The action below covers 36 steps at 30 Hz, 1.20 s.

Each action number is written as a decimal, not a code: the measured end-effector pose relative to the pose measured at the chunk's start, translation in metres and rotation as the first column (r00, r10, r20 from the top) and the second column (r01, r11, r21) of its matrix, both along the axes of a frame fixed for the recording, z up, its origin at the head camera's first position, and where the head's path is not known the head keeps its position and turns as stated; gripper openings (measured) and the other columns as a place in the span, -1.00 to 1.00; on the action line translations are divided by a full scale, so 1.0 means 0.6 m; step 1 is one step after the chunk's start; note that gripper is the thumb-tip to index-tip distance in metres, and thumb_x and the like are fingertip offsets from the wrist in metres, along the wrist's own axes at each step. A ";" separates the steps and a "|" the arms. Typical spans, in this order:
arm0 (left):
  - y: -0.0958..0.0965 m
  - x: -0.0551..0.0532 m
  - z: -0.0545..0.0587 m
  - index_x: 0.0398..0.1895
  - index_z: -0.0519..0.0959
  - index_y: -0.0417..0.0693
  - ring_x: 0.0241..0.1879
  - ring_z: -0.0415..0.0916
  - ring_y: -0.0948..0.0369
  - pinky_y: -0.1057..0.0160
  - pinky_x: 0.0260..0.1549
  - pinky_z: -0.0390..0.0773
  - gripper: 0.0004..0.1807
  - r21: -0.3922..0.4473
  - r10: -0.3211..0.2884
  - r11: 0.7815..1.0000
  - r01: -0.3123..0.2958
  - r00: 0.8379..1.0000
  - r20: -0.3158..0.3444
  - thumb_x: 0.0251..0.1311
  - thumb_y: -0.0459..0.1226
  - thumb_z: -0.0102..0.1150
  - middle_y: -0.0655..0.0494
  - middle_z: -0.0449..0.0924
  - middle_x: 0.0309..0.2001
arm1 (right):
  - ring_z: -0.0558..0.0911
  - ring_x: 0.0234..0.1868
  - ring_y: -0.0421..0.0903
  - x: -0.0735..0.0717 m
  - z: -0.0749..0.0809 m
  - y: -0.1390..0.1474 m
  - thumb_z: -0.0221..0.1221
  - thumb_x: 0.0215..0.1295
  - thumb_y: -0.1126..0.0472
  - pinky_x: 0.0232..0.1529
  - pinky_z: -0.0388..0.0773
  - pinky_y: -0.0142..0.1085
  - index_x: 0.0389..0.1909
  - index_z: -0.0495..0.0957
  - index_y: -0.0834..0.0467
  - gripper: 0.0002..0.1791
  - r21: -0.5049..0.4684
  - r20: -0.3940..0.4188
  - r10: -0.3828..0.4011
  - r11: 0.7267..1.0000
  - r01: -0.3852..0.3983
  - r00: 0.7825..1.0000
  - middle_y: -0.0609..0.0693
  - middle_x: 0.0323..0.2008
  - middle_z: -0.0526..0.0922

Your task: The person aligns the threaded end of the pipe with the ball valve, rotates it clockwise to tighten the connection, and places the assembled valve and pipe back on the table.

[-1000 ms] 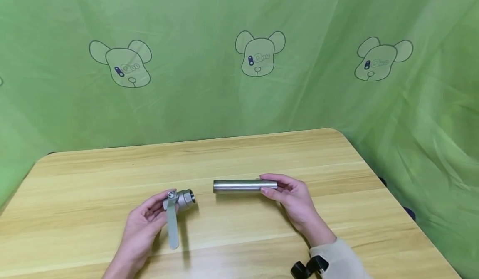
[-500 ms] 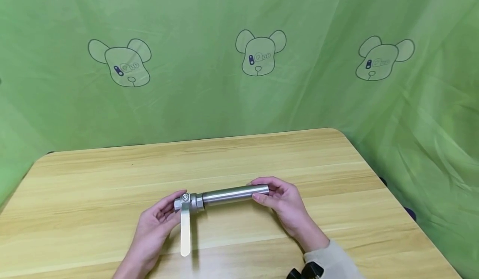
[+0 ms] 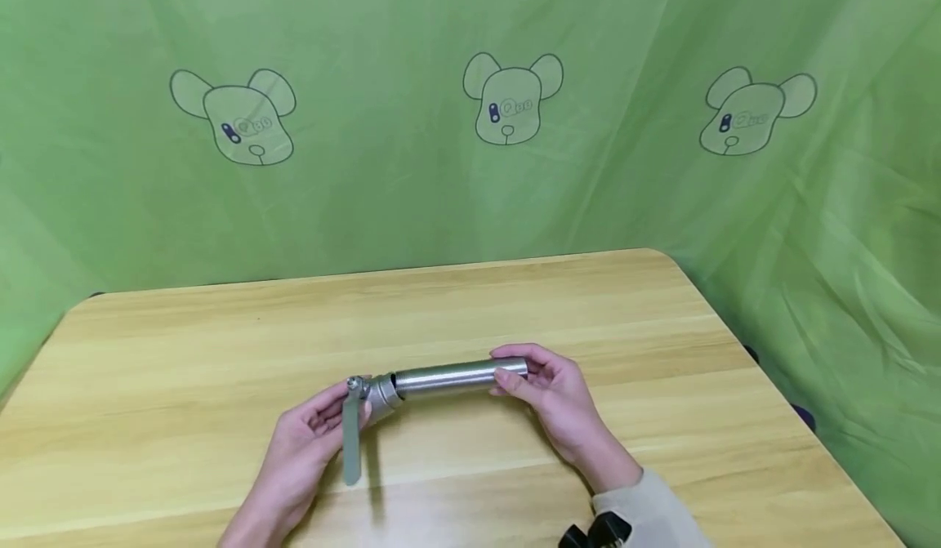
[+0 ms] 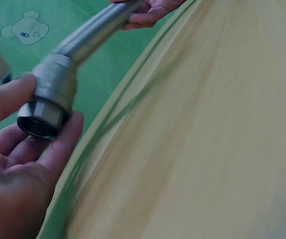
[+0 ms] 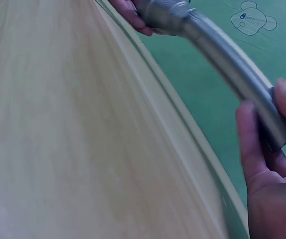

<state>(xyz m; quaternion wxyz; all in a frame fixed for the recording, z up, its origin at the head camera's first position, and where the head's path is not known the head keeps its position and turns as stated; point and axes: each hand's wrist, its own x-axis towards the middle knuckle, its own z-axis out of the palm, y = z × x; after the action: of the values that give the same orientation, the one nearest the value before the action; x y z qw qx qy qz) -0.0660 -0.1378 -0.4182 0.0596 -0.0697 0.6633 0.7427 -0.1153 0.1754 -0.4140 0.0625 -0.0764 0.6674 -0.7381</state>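
My left hand [image 3: 305, 450] grips a metal ball valve [image 4: 56, 84] by its body, fingers behind and thumb in front. The valve's flat lever [image 3: 351, 442] points down toward me in the head view. A straight steel pipe [image 3: 448, 377] with a threaded left end meets the valve's right-hand opening, tilted slightly against it. How far the thread sits inside is hidden. My right hand [image 3: 566, 409] pinches the pipe near its far right end between thumb and fingers. In the left wrist view the valve's other hexagonal opening [image 4: 38, 124] faces the camera. Both parts are held above the table.
The wooden table [image 3: 220, 352] spreads under both hands, its shadowed far edge near a green curtain [image 3: 382, 164] printed with bear-head outlines. A black device [image 3: 599, 532] is strapped at the right sleeve [image 3: 647, 515].
A second ago the valve and pipe were apart; the hands have brought them together, end to end. Since half a second ago the valve has been turned, its lever swinging left and showing edge-on.
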 end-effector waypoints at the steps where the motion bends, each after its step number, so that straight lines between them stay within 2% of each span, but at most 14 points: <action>1: 0.000 -0.001 0.002 0.45 0.49 -0.27 0.17 0.71 0.25 0.39 0.22 0.72 -0.38 0.002 -0.002 1.000 0.002 1.000 0.002 0.34 -0.40 0.39 -0.18 0.64 0.36 | 0.77 -0.15 -0.14 0.000 0.000 -0.001 0.35 0.35 0.46 0.03 0.86 -0.29 0.22 0.52 0.56 -0.53 -0.015 0.002 0.003 1.000 -0.003 1.000 0.00 -0.10 0.75; 3: 0.001 -0.001 0.004 0.44 0.51 -0.26 0.16 0.72 0.22 0.37 0.19 0.74 -0.39 0.005 -0.003 1.000 0.003 1.000 0.009 0.34 -0.37 0.41 -0.15 0.67 0.32 | 0.78 -0.17 -0.13 0.000 0.001 -0.002 0.32 0.38 0.46 0.05 0.86 -0.26 0.23 0.49 0.59 -0.53 -0.033 -0.001 0.015 0.999 -0.015 1.000 0.02 -0.09 0.73; 6: 0.002 0.001 0.005 0.43 0.51 -0.30 0.16 0.72 0.21 0.35 0.20 0.75 -0.40 0.023 -0.012 1.000 0.012 1.000 0.000 0.33 -0.43 0.39 -0.05 0.73 0.26 | 0.77 -0.16 -0.14 0.001 0.002 -0.003 0.32 0.38 0.46 0.05 0.86 -0.27 0.22 0.50 0.58 -0.54 -0.032 -0.005 0.011 0.999 -0.011 1.000 0.02 -0.07 0.72; 11: 0.000 0.001 0.005 0.47 0.43 -0.38 0.17 0.73 0.18 0.22 0.19 0.78 -0.36 0.104 -0.026 0.994 0.028 0.999 -0.021 0.32 -0.51 0.34 0.14 0.78 0.15 | 0.78 -0.12 -0.11 -0.001 0.003 -0.003 0.30 0.40 0.45 0.07 0.86 -0.23 0.23 0.54 0.48 -0.58 -0.082 0.014 0.001 0.997 0.000 1.000 0.03 -0.04 0.72; 14: -0.001 0.000 0.007 0.49 0.39 -0.37 0.15 0.75 0.17 0.17 0.17 0.80 -0.34 0.131 -0.021 0.991 0.024 1.000 -0.019 0.32 -0.53 0.32 0.17 0.80 0.12 | 0.79 -0.11 -0.10 -0.002 0.003 -0.004 0.31 0.40 0.45 0.08 0.86 -0.22 0.23 0.57 0.41 -0.59 -0.105 0.026 -0.003 0.994 0.006 1.000 0.02 -0.05 0.74; 19: -0.001 0.001 0.008 0.44 0.43 -0.38 0.09 0.78 0.18 0.18 0.14 0.81 -0.38 0.124 0.021 0.992 -0.023 1.000 0.017 0.31 -0.55 0.32 0.14 0.81 0.09 | 0.79 -0.09 -0.09 0.000 0.002 -0.004 0.31 0.39 0.46 0.09 0.86 -0.21 0.21 0.57 0.42 -0.61 -0.107 0.036 0.006 0.994 -0.003 0.999 0.02 -0.05 0.74; 23: 0.000 0.000 0.006 0.47 0.44 -0.33 0.07 0.79 0.20 0.21 0.14 0.81 -0.36 0.105 0.063 0.992 -0.067 0.997 0.043 0.32 -0.53 0.33 -0.02 0.76 0.20 | 0.80 -0.06 -0.07 0.000 0.002 -0.004 0.28 0.43 0.45 0.10 0.86 -0.19 0.23 0.52 0.49 -0.60 -0.114 0.050 0.039 0.993 -0.033 0.998 0.04 -0.03 0.74; 28: -0.003 -0.001 0.007 0.50 0.43 -0.29 0.07 0.77 0.26 0.30 0.14 0.79 -0.34 0.062 0.083 0.994 -0.086 0.995 0.056 0.34 -0.52 0.33 -0.17 0.66 0.32 | 0.78 0.05 -0.05 -0.004 0.003 -0.003 0.22 0.55 0.35 0.17 0.83 -0.15 0.35 0.41 0.55 -0.51 -0.136 0.102 0.103 0.987 -0.089 0.989 0.09 0.06 0.71; 32: -0.005 -0.003 0.009 0.50 0.46 -0.24 0.10 0.76 0.27 0.35 0.18 0.76 -0.32 0.036 0.089 0.995 -0.091 0.994 0.064 0.29 -0.50 0.37 -0.05 0.71 0.28 | 0.76 0.13 -0.03 -0.006 0.006 0.000 0.20 0.58 0.32 0.25 0.79 -0.13 0.46 0.33 0.52 -0.43 -0.146 0.143 0.162 0.979 -0.141 0.976 0.14 0.13 0.65; 36: -0.005 0.000 0.008 0.47 0.51 -0.16 0.11 0.76 0.27 0.38 0.19 0.74 -0.30 0.007 0.072 0.997 -0.072 0.996 0.061 0.22 -0.48 0.45 0.11 0.77 0.21 | 0.75 0.14 -0.03 -0.003 0.003 0.003 0.22 0.55 0.35 0.27 0.78 -0.11 0.49 0.29 0.48 -0.39 -0.150 0.155 0.185 0.975 -0.162 0.970 0.12 0.10 0.64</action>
<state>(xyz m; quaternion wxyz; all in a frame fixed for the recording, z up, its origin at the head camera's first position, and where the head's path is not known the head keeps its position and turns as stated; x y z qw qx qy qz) -0.0658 -0.1406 -0.4135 0.0531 -0.1156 0.6547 0.7451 -0.1168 0.1770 -0.4122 0.1779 -0.0761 0.5984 -0.7775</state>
